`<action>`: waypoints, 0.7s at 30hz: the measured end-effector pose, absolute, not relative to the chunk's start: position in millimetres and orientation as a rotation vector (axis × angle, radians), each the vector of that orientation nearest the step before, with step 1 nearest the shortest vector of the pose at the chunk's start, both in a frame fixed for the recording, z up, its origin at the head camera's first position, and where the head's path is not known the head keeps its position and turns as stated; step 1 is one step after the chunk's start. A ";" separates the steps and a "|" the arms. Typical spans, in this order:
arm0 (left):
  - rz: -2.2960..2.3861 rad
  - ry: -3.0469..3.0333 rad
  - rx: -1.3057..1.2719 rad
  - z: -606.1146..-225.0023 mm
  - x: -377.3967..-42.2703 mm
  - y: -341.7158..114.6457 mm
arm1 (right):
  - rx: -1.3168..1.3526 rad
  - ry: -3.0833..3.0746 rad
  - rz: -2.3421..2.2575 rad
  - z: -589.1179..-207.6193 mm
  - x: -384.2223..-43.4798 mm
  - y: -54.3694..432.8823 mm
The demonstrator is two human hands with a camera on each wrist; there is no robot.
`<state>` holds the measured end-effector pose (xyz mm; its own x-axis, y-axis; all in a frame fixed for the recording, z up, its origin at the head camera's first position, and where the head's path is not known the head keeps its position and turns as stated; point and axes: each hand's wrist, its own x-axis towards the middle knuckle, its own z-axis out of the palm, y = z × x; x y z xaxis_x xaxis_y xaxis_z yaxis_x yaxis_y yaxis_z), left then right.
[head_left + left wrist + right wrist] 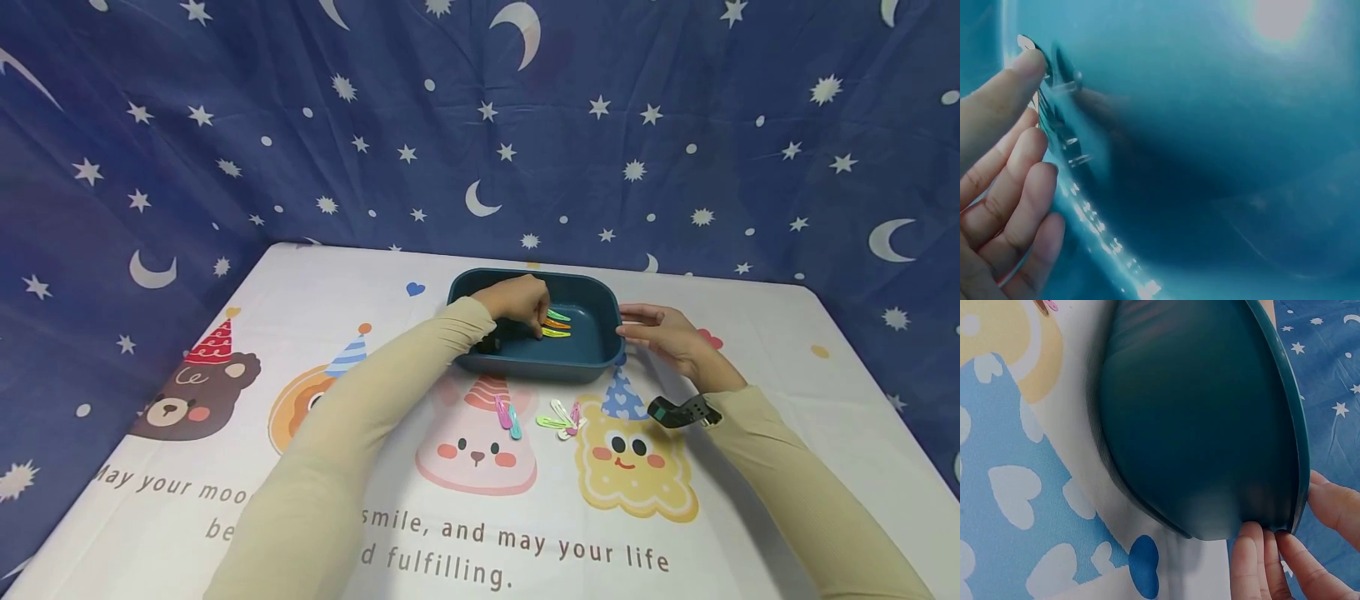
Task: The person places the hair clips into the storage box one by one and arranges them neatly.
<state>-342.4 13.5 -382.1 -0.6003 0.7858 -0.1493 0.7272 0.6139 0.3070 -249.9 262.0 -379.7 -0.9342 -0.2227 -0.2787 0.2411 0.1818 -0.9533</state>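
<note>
1. One white printed surface (817,383), extending beneath all that the fingers work on.
2. Dark-teal basin (536,367), around the left fingers and just left of the right.
3. Right hand (667,337): fingers nearly straight, touching the basin's outer end. The right wrist view shows thumb at rim and fingertips against the wall, partly hidden in the head view.
4. Left hand (517,300): fingers curled inside the basin, narrowed to a pinch.
5. Loose clips (562,421), in two groups, nearer the person than the left fingers.
6. Clip row (557,324), green, orange and yellow, beside the left fingers; colours show only from the head.
7. Pinched clip (1024,42), at the left thumb, visible edge-on in the left wrist view; its colour cannot be told. Step in hand, by judgement: positioning a clip; the next move calls for sparing its neighbours.
</note>
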 end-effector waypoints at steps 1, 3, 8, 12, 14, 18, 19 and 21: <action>0.317 2.570 1.228 -382.0 -342.5 12.4 | 0.018 2.115 -1.800 -379.9 -249.8 262.2; 0.330 2.564 1.211 -381.1 -342.5 9.9 | 0.023 2.129 -1.787 -380.1 -249.5 262.5; 0.359 2.558 1.180 -377.8 -342.2 3.3 | 0.028 2.137 -1.781 -380.7 -249.9 262.4; 0.393 2.557 1.159 -374.7 -342.9 -1.3 | 0.033 2.133 -1.781 -381.0 -250.3 262.3; 0.415 2.553 1.151 -372.4 -343.5 -3.3 | 0.033 2.134 -1.777 -381.2 -250.3 262.5; 0.444 2.553 1.153 -366.8 -345.1 -6.4 | 0.039 2.146 -1.767 -381.1 -250.0 262.5; 0.447 2.552 1.157 -365.5 -345.6 -7.1 | 0.041 2.149 -1.764 -380.8 -249.8 262.4; 0.458 2.552 1.158 -362.9 -346.4 -8.7 | 0.041 2.150 -1.764 -380.4 -249.5 262.1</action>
